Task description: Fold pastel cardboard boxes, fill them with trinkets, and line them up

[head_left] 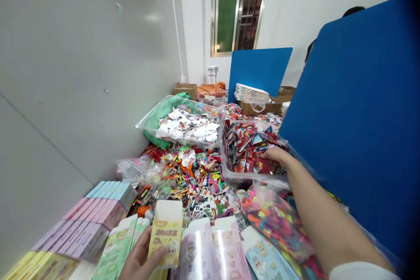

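My left hand [144, 256] holds a yellow printed box [166, 234] upright at the bottom centre, its pale top flap raised. My right arm reaches forward, and my right hand [277, 156] is in a clear plastic bin [239, 175] full of dark red and blue cards [244, 144]; its fingertips are partly lost among the cards. Beside the yellow box stand purple boxes [198, 251], pink boxes [229, 249] and blue boxes [267, 258]. Green boxes [114, 249] are left of my left hand.
Small colourful trinkets [197, 175] are heaped mid-table. Behind lies a clear bin [147, 120] of white cards. A plastic bag of bright pieces [275, 218] sits under my right arm. Stacked closed boxes [88, 223] line the left wall. Blue panels [354, 118] rise at right; a person's head shows behind.
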A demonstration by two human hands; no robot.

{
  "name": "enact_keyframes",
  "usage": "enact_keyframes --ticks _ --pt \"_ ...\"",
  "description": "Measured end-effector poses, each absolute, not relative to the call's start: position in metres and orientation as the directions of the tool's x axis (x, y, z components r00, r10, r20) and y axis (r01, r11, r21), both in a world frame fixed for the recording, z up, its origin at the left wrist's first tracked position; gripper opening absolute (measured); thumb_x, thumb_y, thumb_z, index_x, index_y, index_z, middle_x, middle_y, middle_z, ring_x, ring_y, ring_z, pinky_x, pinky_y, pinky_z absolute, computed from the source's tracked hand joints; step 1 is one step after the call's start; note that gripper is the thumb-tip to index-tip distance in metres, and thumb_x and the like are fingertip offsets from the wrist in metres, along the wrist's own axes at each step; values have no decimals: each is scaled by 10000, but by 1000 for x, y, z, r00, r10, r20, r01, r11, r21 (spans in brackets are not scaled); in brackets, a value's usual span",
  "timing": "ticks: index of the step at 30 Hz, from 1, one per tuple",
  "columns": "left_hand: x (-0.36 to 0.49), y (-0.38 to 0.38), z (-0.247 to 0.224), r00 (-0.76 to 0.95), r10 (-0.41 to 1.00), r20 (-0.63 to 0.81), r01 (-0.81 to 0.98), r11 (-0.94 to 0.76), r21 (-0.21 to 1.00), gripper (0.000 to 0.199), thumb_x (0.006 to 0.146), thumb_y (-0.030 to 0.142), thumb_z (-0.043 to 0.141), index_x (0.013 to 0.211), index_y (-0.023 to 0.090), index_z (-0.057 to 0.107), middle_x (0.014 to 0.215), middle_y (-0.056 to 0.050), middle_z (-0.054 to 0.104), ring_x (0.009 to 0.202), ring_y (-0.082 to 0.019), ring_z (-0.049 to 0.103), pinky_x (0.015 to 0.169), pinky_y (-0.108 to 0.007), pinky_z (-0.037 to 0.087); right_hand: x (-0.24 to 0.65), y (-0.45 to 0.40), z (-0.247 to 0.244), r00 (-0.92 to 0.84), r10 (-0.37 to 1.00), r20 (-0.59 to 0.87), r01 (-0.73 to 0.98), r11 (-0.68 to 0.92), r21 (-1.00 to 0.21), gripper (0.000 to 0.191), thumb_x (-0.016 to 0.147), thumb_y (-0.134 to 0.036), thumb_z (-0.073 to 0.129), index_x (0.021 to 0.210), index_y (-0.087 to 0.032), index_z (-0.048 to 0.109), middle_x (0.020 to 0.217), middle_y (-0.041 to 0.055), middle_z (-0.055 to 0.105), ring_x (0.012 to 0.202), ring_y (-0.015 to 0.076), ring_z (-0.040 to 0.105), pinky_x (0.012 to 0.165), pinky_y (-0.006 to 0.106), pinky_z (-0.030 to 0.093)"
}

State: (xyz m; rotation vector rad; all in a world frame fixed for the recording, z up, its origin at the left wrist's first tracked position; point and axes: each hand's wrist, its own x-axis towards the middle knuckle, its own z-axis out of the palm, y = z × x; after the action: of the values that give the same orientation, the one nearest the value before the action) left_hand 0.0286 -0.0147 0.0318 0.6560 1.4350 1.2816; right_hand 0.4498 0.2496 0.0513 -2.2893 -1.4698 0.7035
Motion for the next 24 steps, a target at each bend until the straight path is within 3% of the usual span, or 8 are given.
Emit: enact_keyframes --ticks 3,7,13,16,18,20,22,24 --pt "23 -15 33 -265 894 -360 -216 309 926 684 553 466 867 1145 235 613 1225 -62 703 1194 -349 599 935 -380 552 465 243 62 395 876 -277 702 -482 -523 260 936 -354 574 1069 -135 617 986 48 650 793 139 634 697 311 552" --pt "16 -12 33 -208 904 -374 -175 342 923 735 563 469 863 1196 223 580 1255 -74 685 1202 -332 596 938 -360 546 478 231 75 460 869 -184 670 -476 -570 176 883 -268 618 788 -123 649 648 14 615 578 124 584 556 250 469" --pt "13 -5 41 -90 947 -309 -148 294 944 652 620 472 827 1181 232 597 1261 -65 682 1178 -318 610 929 -353 545 475 211 101 568 815 116 656 -363 -662 210 712 -150 691 522 -165 602 538 59 567 734 246 615 673 325 424" --pt "7 -2 42 -44 958 -282 -153 273 950 594 668 439 799 1189 229 602 1231 -63 696 1140 -297 631 914 -338 541 451 192 117 595 773 221 616 -263 -743 79 737 -136 640 673 -126 685 602 80 598 725 223 594 669 329 425" --pt "2 0 41 6 957 -290 -152 288 946 590 689 405 783 1213 214 592 1197 -75 708 1073 -286 660 846 -325 557 416 171 123 578 779 241 567 -171 -806 236 783 -175 615 990 -107 706 666 64 621 646 175 571 613 308 437" --pt "-2 1 37 81 947 -311 -130 319 939 602 708 366 764 1250 197 566 1191 -90 704 971 -266 688 695 -287 562 367 145 123 493 838 236 488 -42 -872 447 801 -233 633 1242 -161 614 689 20 626 556 131 549 546 274 444" --pt "-8 4 32 173 937 -303 -127 326 937 598 739 345 732 1283 185 541 1187 -100 698 871 -233 694 569 -243 518 310 114 118 335 901 276 280 184 -942 487 750 -240 708 1226 -169 632 653 3 620 520 124 558 486 249 438" --pt "-16 7 26 242 928 -283 -144 323 935 576 763 321 708 1293 178 532 1185 -102 693 847 -212 686 544 -223 493 253 86 108 256 900 353 107 336 -936 375 727 -245 757 1090 -180 688 635 -7 621 515 121 582 474 238 462"
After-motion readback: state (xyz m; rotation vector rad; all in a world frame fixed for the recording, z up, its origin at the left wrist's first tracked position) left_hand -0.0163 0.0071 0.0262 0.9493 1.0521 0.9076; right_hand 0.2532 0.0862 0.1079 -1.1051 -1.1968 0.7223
